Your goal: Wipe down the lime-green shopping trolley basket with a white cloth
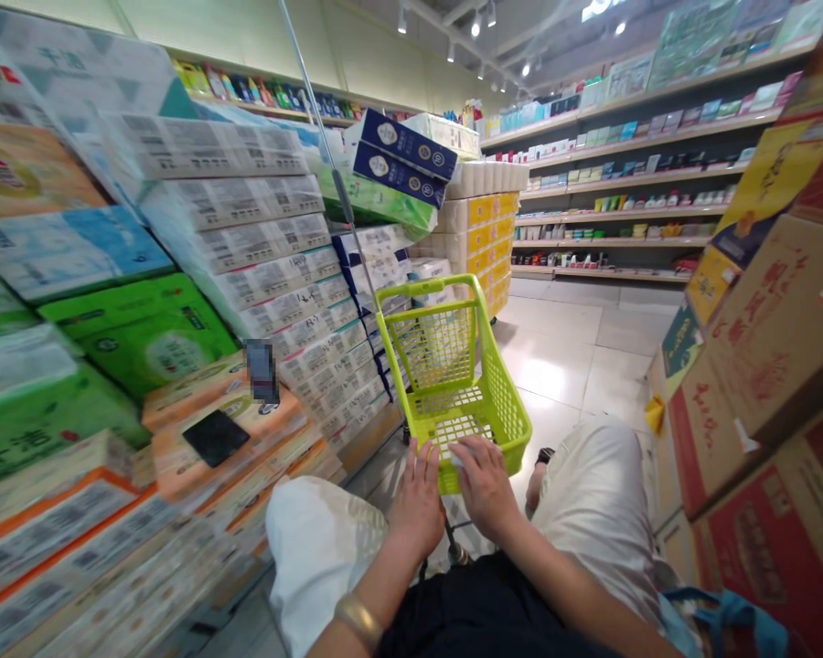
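In front of my knees stands a lime-green shopping cart (pixel 514 407) with a perforated plastic basket and a raised handle at its far end. My left hand (pixel 417 498) is at the basket's near left corner, fingers hooked over the rim; its thumb is hidden. Beside it, my right hand (pixel 484 480) is bent over the near rim, with a small white piece (pixel 456 455), possibly tissue, under its fingers. The basket floor shows through its grid. A thin metal pole (pixel 315 119) rises along the cart's left side.
Stacked tissue packs (pixel 267 228) rise close on the left. A black flat object (pixel 216 437) and a blurred phone-like item (pixel 261 370) lie on an orange pack (pixel 178 466). Cardboard cartons (pixel 782 320) line the right. Tiled floor (pixel 555 338) leads to stocked shelves (pixel 631 215).
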Tool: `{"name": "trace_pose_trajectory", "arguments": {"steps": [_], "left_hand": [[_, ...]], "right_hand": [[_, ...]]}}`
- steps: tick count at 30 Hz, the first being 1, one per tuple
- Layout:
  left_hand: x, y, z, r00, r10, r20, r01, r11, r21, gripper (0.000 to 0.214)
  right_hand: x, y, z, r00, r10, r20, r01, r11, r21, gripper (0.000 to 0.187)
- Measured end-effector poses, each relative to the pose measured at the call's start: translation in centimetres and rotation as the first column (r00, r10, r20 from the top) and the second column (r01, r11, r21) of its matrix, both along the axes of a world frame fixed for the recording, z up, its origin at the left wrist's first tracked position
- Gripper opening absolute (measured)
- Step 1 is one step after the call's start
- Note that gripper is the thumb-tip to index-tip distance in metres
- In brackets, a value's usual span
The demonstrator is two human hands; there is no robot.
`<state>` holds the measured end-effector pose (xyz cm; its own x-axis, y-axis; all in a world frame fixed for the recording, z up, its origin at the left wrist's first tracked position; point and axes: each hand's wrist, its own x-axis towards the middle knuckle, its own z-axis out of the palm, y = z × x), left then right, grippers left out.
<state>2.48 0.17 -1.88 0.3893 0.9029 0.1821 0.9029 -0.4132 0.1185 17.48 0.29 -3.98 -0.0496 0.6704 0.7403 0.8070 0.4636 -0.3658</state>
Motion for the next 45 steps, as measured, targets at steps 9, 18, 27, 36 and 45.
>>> {"name": "trace_pose_trajectory", "arguments": {"steps": [9, 18, 27, 36, 45], "left_hand": [[0.2, -0.2, -0.5, 0.998, -0.028, 0.056, 0.026, 0.999, 0.032, 0.083], [-0.2, -0.1, -0.6, 0.995, -0.056, 0.082, 0.053, 0.998, 0.037, 0.077], [0.6, -0.6, -0.5, 0.999, -0.043, 0.004, 0.043, 0.999, 0.002, 0.078], [0.5, -0.7, 0.1, 1.000, -0.025, -0.011, 0.025, 1.000, -0.018, 0.078], [0.5, -0.6, 0.0, 1.000, -0.018, 0.007, 0.019, 0.999, -0.027, 0.077]], "right_hand": [[3.0, 0.8, -0.4, 0.954, -0.277, -0.115, 0.276, 0.961, -0.021, 0.036], [0.5, 0.1, 0.3, 0.998, -0.067, 0.006, 0.067, 0.998, -0.012, 0.036], [-0.4, -0.1, 0.6, 0.999, -0.042, 0.032, 0.042, 0.999, -0.020, 0.034], [3.6, 1.1, -0.3, 0.960, -0.279, -0.036, 0.279, 0.960, 0.002, 0.032], [-0.1, -0.5, 0.5, 0.999, 0.008, 0.047, -0.007, 0.999, -0.033, 0.033]]}}
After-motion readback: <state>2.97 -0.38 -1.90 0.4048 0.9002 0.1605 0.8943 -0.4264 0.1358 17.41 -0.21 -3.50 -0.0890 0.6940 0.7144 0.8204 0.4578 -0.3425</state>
